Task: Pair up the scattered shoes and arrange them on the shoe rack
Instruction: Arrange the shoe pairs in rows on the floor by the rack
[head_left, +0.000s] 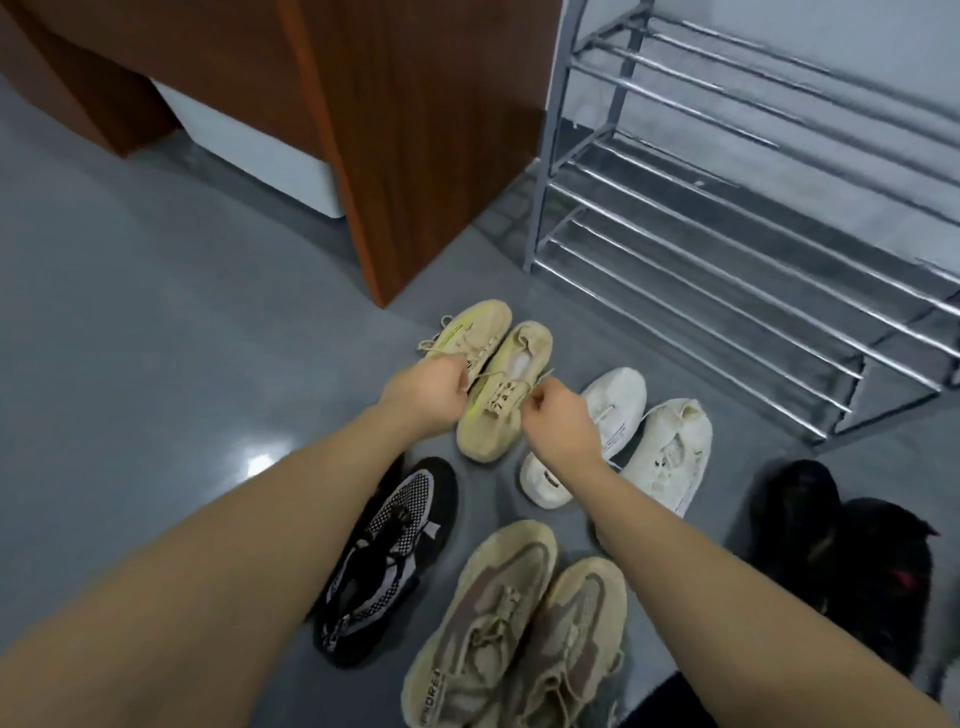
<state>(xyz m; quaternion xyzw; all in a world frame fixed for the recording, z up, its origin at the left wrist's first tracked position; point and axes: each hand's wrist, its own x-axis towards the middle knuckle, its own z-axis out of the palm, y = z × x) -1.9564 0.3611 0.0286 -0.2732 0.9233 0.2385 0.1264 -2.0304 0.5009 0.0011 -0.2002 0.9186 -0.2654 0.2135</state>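
Both hands meet over a cream sneaker (493, 410) with a yellow-green side stripe. The left hand (428, 389) has its fingers curled, pinching a lace end; the right hand (556, 415) likewise pinches the other lace end, fingers closed. The shoe lies on the grey floor (156, 338) directly under and between the fingertips. Its mate (467, 332) lies just beyond the left fingers, touching it; the stripe carries writing too blurred to read. Right of the right fingers lie two white sneakers (670, 452), with small illegible markings. Nearer the viewer than the fingers lie a black-and-white knit sneaker (384, 561), two tan sneakers (519, 623), one lettered "NDRE" at the heel, partly cut off, and black shoes (852, 561). The metal shoe rack (727, 218) stands beyond the fingers, to their right, beside a wooden cabinet (415, 130).
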